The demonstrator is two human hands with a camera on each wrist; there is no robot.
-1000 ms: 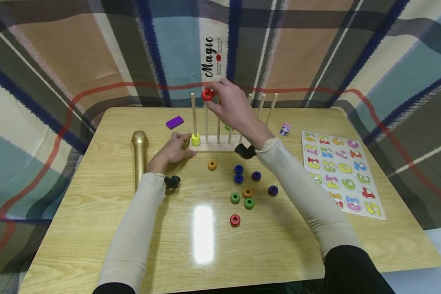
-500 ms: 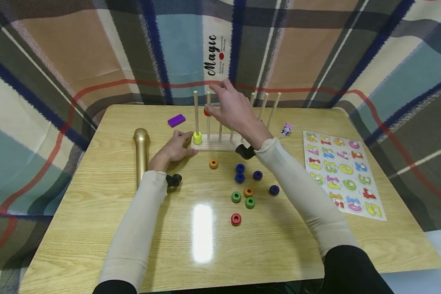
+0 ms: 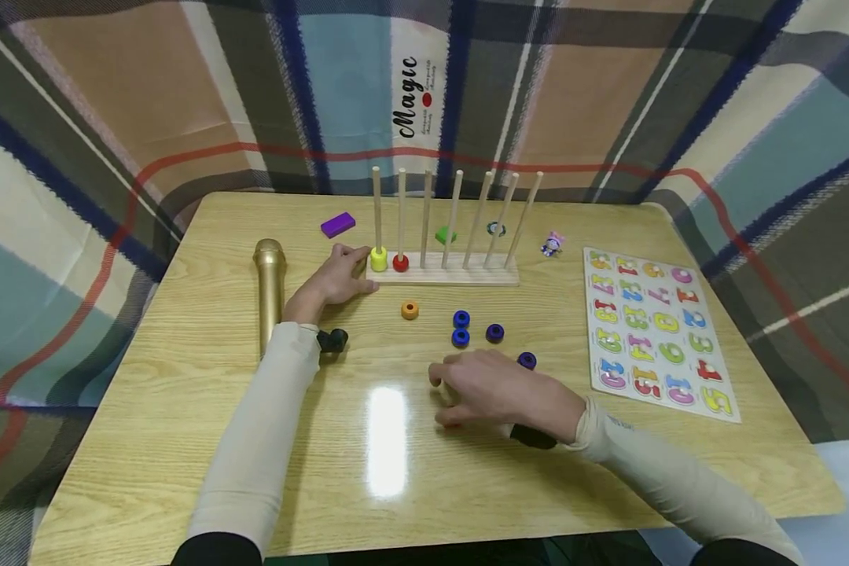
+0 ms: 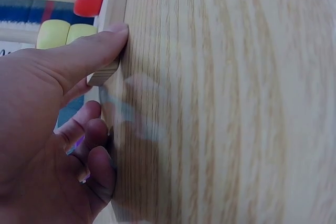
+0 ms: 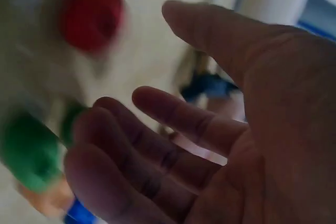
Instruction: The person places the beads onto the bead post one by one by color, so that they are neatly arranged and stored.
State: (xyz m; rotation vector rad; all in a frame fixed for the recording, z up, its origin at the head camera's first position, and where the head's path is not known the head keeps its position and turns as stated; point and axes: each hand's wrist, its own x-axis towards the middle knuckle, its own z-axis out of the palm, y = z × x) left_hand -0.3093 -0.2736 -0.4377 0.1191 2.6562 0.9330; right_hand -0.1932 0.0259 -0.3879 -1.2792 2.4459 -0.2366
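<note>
My left hand (image 3: 334,278) grips the left end of a wooden peg stand (image 3: 453,275), its thumb along the front edge in the left wrist view. Two yellow beads (image 4: 53,34) sit on the leftmost peg, and a red bead (image 3: 400,262) is on the peg beside it. Over the table my right hand (image 3: 502,387) hovers with fingers spread and holds nothing. In the right wrist view a loose red bead (image 5: 93,19) lies beyond the thumb, and a green bead (image 5: 31,151) lies near the fingertips. From the head, the right hand hides most of these beads.
Blue beads (image 3: 461,338), dark purple beads (image 3: 494,333) and an orange bead (image 3: 409,310) lie in front of the stand. A gold cylinder (image 3: 270,283) is at the left, a number sheet (image 3: 658,334) at the right. Behind are a purple block (image 3: 337,225) and a small figurine (image 3: 553,244).
The red bead went down the second peg and my right hand let go of it. That hand then moved back toward the loose beads. My left hand stayed at the stand.
</note>
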